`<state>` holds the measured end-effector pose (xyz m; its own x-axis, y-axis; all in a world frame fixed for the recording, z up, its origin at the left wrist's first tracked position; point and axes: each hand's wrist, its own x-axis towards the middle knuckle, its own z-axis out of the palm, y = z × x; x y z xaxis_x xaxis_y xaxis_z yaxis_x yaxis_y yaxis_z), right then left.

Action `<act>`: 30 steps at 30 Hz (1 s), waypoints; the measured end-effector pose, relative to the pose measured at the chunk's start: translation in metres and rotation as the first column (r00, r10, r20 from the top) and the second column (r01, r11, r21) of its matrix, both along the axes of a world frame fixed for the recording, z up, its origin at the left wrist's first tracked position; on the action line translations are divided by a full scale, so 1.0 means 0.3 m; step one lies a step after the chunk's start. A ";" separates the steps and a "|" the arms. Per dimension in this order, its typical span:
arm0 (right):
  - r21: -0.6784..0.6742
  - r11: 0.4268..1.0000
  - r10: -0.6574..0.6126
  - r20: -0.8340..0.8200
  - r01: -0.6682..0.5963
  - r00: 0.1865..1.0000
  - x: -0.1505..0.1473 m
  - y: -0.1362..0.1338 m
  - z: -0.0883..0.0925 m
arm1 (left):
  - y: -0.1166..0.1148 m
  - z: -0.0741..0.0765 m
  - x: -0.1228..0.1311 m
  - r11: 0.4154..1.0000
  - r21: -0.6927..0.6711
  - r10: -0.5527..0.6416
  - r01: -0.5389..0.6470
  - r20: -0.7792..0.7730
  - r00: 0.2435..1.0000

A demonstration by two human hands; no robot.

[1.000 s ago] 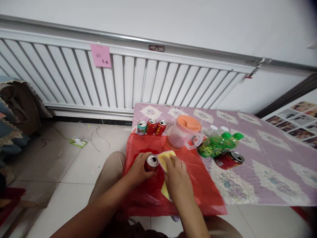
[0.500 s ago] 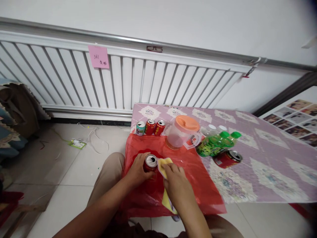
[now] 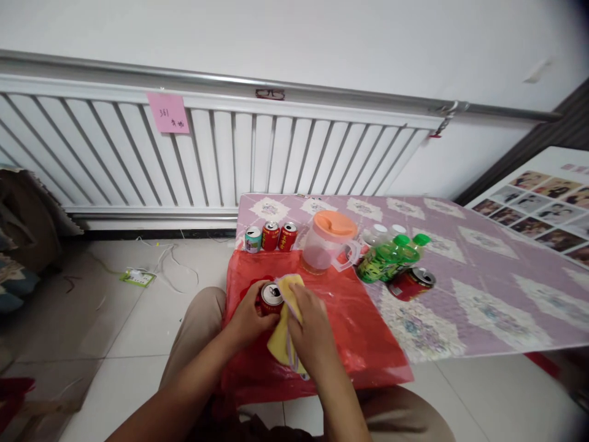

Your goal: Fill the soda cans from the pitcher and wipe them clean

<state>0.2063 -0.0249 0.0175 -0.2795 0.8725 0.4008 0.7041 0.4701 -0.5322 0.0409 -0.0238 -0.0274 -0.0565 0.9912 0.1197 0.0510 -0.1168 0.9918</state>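
An opened red drink can (image 3: pixel 271 296) stands upright over the red plastic sheet (image 3: pixel 354 331), and my left hand (image 3: pixel 248 316) is wrapped round its left side. In my right hand (image 3: pixel 309 322) is a yellow cloth (image 3: pixel 278 344) with a pale purple edge. The cloth's upper end lies against the right of the can's rim, and the rest hangs down over the sheet. My fingers hide much of the can's side.
Behind the sheet stand a green can (image 3: pixel 253 239), two red cans (image 3: pixel 278 236) and a pitcher with an orange lid (image 3: pixel 329 242). Green-capped bottles (image 3: pixel 389 261) and a larger dark red can (image 3: pixel 411 283) are to the right on the floral tablecloth (image 3: pixel 492 307). A white radiator (image 3: pixel 285 153) lines the wall.
My right hand has brought the cloth leftward and up onto the can's rim. My left hand keeps its hold on the can. The whole view has shifted slightly.
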 end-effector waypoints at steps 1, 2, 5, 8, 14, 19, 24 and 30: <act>0.000 1.000 0.014 0.000 -0.014 1.000 -0.008 0.000 -0.011 | -0.002 0.015 -0.001 1.000 -0.006 -0.004 0.004 0.016 1.000; -0.003 1.000 0.016 0.001 -0.016 1.000 -0.012 -0.001 -0.023 | -0.003 0.028 -0.004 1.000 -0.006 -0.005 0.006 0.018 1.000; -0.041 0.999 -0.016 -0.030 0.014 0.999 -0.008 -0.006 -0.057 | -0.005 0.055 -0.020 0.999 0.032 -0.013 0.013 -0.006 1.000; -0.085 0.996 -0.036 -0.104 0.027 0.994 0.009 -0.014 -0.085 | -0.010 0.073 -0.036 0.997 0.068 -0.043 0.043 -0.005 0.999; -0.192 0.981 -0.032 -0.327 -0.034 0.945 0.036 -0.031 -0.127 | -0.038 0.134 -0.062 0.994 0.052 -0.098 0.095 0.043 0.994; -0.299 0.953 -0.194 -0.485 0.047 0.853 0.077 -0.032 -0.131 | -0.046 0.155 -0.078 0.996 0.047 -0.080 0.077 0.058 0.995; -0.258 0.947 -0.313 -0.625 0.189 0.715 0.091 -0.060 -0.032 | -0.035 0.128 -0.057 0.997 0.012 -0.080 0.080 -0.010 0.997; -0.084 0.986 -0.166 -0.657 0.147 0.735 0.008 -0.132 0.051 | -0.035 0.113 -0.016 0.993 0.044 -0.109 0.113 -0.096 0.989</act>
<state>0.2086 -0.0645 0.0328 0.1880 0.8923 0.4104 0.2346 0.3650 -0.9010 0.0362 -0.0344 0.0064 0.0674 0.9834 0.1684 0.1266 -0.1758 0.9762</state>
